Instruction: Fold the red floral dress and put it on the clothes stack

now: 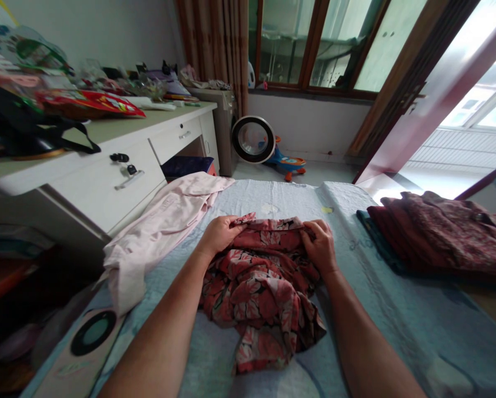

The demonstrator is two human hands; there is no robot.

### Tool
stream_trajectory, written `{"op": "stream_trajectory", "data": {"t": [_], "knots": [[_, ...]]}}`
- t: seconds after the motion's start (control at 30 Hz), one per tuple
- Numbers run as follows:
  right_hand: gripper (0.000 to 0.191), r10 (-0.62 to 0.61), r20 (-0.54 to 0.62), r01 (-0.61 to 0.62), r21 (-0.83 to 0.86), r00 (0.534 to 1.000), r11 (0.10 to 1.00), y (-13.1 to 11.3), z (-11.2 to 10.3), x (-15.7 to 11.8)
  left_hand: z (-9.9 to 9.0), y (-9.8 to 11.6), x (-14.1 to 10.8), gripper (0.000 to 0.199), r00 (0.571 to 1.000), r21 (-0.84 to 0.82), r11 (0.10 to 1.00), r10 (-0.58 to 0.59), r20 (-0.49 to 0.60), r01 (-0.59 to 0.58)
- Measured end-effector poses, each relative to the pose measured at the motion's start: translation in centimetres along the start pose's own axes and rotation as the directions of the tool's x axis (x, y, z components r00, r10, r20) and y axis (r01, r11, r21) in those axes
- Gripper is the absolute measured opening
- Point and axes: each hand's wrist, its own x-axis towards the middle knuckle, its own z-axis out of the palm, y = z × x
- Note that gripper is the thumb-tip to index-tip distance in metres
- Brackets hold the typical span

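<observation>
A crumpled red and pink floral garment (264, 282) lies on the light blue bed cover (355, 331), between my forearms. My left hand (222, 235) is closed on the far left corner of its top edge. At the far right corner, my right hand (320, 243) pinches the same edge between thumb and fingers. The edge runs nearly straight between both hands, while the cloth nearer to me is bunched in folds.
A pale pink garment (160, 232) lies along the bed's left edge. Folded dark red and green clothes (442, 237) are stacked at the right. A cluttered desk (135, 160) stands left, and a washing machine (225, 110) with its round door open stands beyond it.
</observation>
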Motion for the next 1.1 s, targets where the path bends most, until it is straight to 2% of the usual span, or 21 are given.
{"op": "stream_trajectory", "data": {"t": [0.07, 0.17, 0.23, 0.27, 0.33, 0.47, 0.57, 0.7, 0.83, 0.9, 1.0, 1.1], "knots": [[0.015, -0.031, -0.087, 0.025, -0.066, 0.996, 0.997, -0.6, -0.2, -0.1, -0.2, 0.3, 0.0, 0.028, 0.988, 0.036, 0.994, 0.104, -0.111, -0.1], [0.014, -0.08, -0.17, 0.053, -0.155, 0.982, 0.986, -1.2, -0.3, -0.2, -0.3, 0.5, 0.1, 0.019, 0.924, 0.128, 0.965, 0.258, -0.282, -0.23], [0.014, -0.103, -0.216, 0.063, -0.185, 0.971, 0.981, -1.4, -0.2, -0.3, -0.3, 0.6, 0.1, 0.019, 0.89, 0.128, 0.95, 0.313, -0.333, -0.286], [0.014, -0.111, -0.231, 0.069, -0.183, 0.967, 0.981, -1.4, -0.1, -0.3, -0.3, 0.6, 0.2, 0.019, 0.888, 0.101, 0.948, 0.319, -0.332, -0.303], [0.015, -0.119, -0.236, 0.089, -0.133, 0.964, 0.987, -1.4, -0.1, -0.3, -0.1, 0.6, 0.2, 0.02, 0.906, 0.019, 0.954, 0.289, -0.308, -0.298], [0.019, -0.123, -0.186, 0.128, 0.015, 0.975, 0.992, -1.0, 0.1, -0.3, 0.2, 0.7, 0.1, 0.025, 0.953, -0.134, 0.97, 0.166, -0.255, -0.205], [0.019, -0.124, -0.196, 0.131, 0.024, 0.973, 0.991, -1.0, 0.1, -0.3, 0.1, 0.9, 0.0, 0.026, 0.975, -0.226, 0.959, 0.128, -0.184, -0.169], [0.019, -0.13, -0.254, 0.13, -0.015, 0.959, 0.991, -1.4, -0.2, -0.2, -0.5, 1.3, -0.5, 0.03, 0.999, -0.422, 0.907, 0.019, 0.043, 0.001], [0.018, -0.116, -0.277, 0.111, -0.032, 0.954, 0.993, -1.8, -0.3, -0.1, -0.9, 1.4, -1.1, 0.04, 0.961, -0.555, 0.816, -0.004, 0.275, 0.162], [0.018, -0.087, -0.225, 0.096, 0.026, 0.97, 0.995, -1.7, -0.1, -0.2, -1.0, 1.3, -1.2, 0.04, 0.95, -0.543, 0.821, 0.003, 0.311, 0.175], [0.019, -0.008, -0.108, 0.017, 0.084, 0.994, 0.996, -1.2, 0.3, -0.4, -1.2, 1.1, -1.1, 0.035, 0.964, -0.45, 0.887, 0.022, 0.267, 0.105], [0.021, 0.079, -0.016, -0.078, 0.056, 0.997, 0.995, -1.0, 0.4, -0.4, -1.3, 0.9, -0.7, 0.022, 0.987, -0.167, 0.986, 0.052, 0.155, -0.026]]}}
